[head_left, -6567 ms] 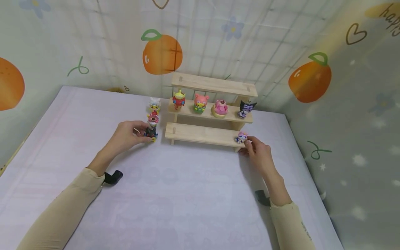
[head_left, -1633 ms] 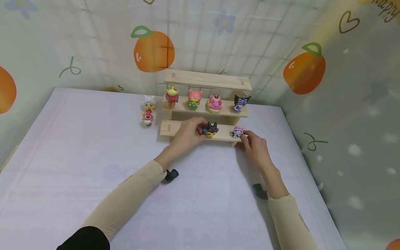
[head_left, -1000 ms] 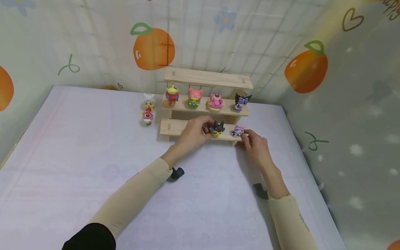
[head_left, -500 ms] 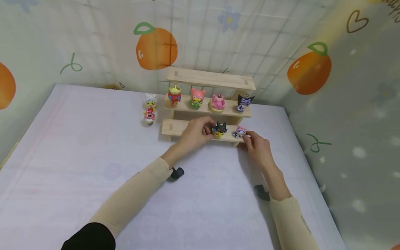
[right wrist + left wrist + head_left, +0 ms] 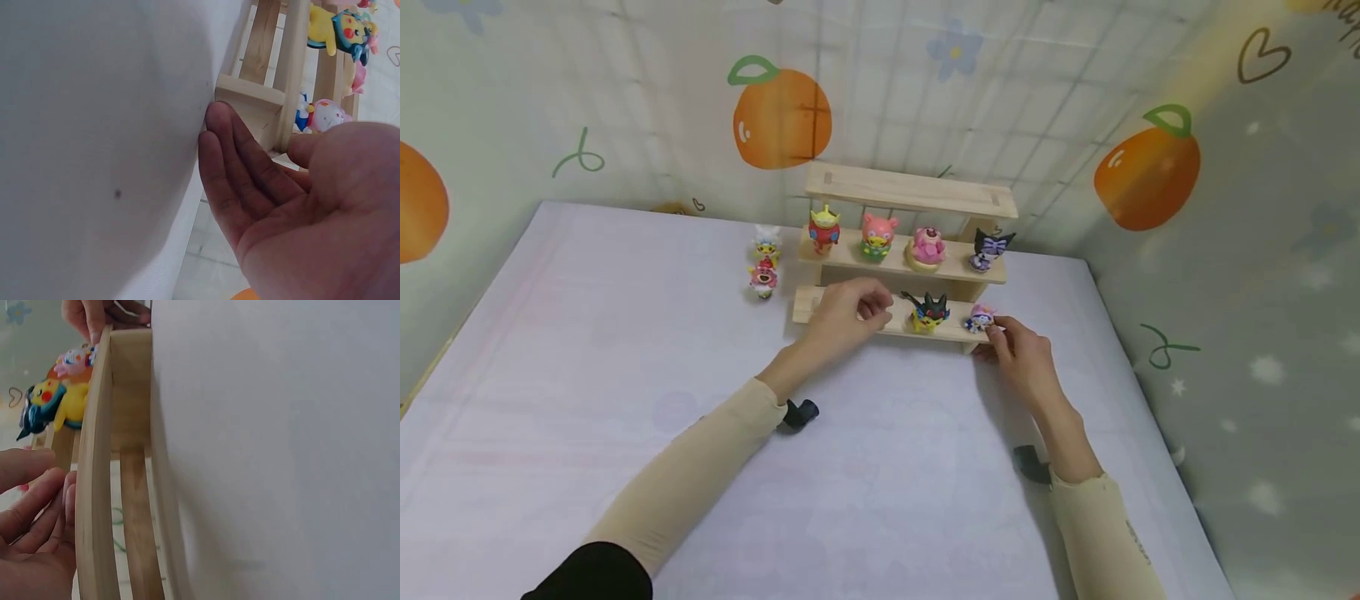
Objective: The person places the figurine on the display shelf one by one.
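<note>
A stepped wooden display shelf [image 5: 910, 188] stands at the back of the table. On its lowest board are a black-and-yellow Pikachu figurine [image 5: 927, 314] and a small pink-and-white figurine [image 5: 979, 318], both upright. My left hand [image 5: 848, 317] is just left of the Pikachu, apart from it; the left wrist view shows its loosely bent fingers [image 5: 39, 509] holding nothing. At the right end of that board, my right hand [image 5: 1024, 358] grips the shelf, with the thumb against the board's end and the other fingers lower, by the leg [image 5: 250, 100]. Its index fingertip is partly hidden.
Along the middle board stand a red-and-yellow figurine [image 5: 824, 230], a pink-hooded one [image 5: 877, 237], a pink bear [image 5: 928, 247] and a black-eared one [image 5: 988, 249]. Left of the shelf, a white-topped figurine [image 5: 767, 243] and a red-and-pink one [image 5: 763, 278] stand on the table [image 5: 887, 467].
My left hand brought the Pikachu figurine from the table onto the lowest board, slid it right, then let go and drew back left. The right hand has stayed at the shelf's end.
</note>
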Action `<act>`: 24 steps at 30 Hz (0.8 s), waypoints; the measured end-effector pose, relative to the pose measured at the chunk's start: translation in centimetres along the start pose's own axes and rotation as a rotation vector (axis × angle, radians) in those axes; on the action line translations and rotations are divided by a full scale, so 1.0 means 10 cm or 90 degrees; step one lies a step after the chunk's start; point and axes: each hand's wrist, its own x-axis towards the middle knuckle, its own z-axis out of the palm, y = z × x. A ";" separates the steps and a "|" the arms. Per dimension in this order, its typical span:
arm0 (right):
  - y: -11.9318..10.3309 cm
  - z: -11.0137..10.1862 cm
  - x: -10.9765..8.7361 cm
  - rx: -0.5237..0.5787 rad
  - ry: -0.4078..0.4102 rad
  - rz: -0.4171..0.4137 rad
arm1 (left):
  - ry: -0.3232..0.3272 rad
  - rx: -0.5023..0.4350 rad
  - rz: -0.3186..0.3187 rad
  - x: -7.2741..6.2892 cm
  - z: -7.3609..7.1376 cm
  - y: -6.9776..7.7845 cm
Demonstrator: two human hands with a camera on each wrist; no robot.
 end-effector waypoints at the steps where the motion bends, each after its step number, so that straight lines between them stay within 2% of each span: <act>1: 0.00 0.00 0.00 0.001 -0.001 0.001 | 0.004 0.001 0.003 -0.01 -0.03 -0.01; 8: 0.02 0.00 0.01 0.001 0.001 0.004 | 0.026 0.002 -0.004 -0.11 -0.26 -0.12; 15: 0.04 0.01 0.00 0.002 0.020 -0.012 | 0.069 -0.007 0.017 -0.22 -0.62 -0.11; 20: 0.04 0.01 -0.01 0.006 0.025 -0.023 | 0.126 0.023 0.032 -0.29 -0.95 -0.19; 24: 0.03 0.01 -0.02 0.010 0.021 -0.021 | 0.187 0.050 0.017 -0.33 -1.21 -0.29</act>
